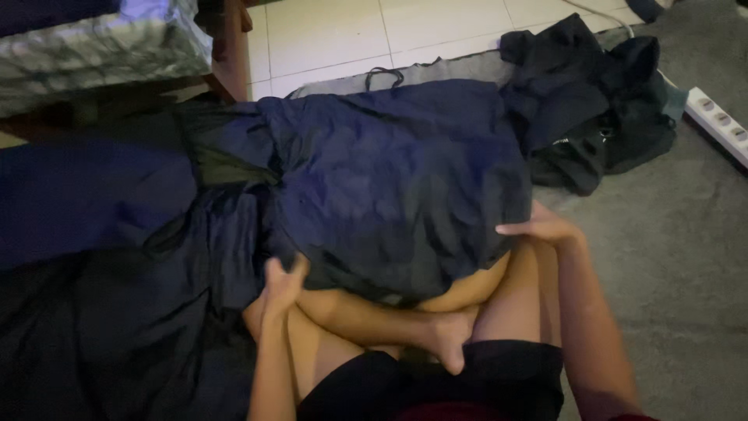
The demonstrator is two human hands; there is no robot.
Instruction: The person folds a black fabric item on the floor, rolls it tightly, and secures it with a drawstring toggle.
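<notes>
Crossed bare legs (pixel 405 320) fill the near middle of the view, the person sitting on the floor in dark shorts (pixel 436 386), one foot tucked over the other shin; this makes a lap that props up the near edge of the cloth spread before them. At the far left, a bed edge with a pale patterned cover (pixel 93 39) and a wooden post (pixel 230 47) stand over the scene, and a heap of dark cloth (pixel 101 257) runs from under them down the left side to the near edge, loosely piled rather than laid out. Just right of that heap the left hand (pixel 282 284) is closed on a bunched near-left corner of the dark navy garment (pixel 389 179), fingers curled into the folds, thumb side up, as if holding the corner taut. The garment lies flat and spread in the middle, its far edge near the white floor tiles (pixel 351 31), its near edge draped over the knees. On its near-right edge the right hand (pixel 541 228) rests nearly flat, fingers open and together, pressing the cloth down without gripping. Farther right, a crumpled black garment (pixel 592 101) sits apart on the grey mat (pixel 670 257), and a white power strip (pixel 721 121) lies at the far right edge.
</notes>
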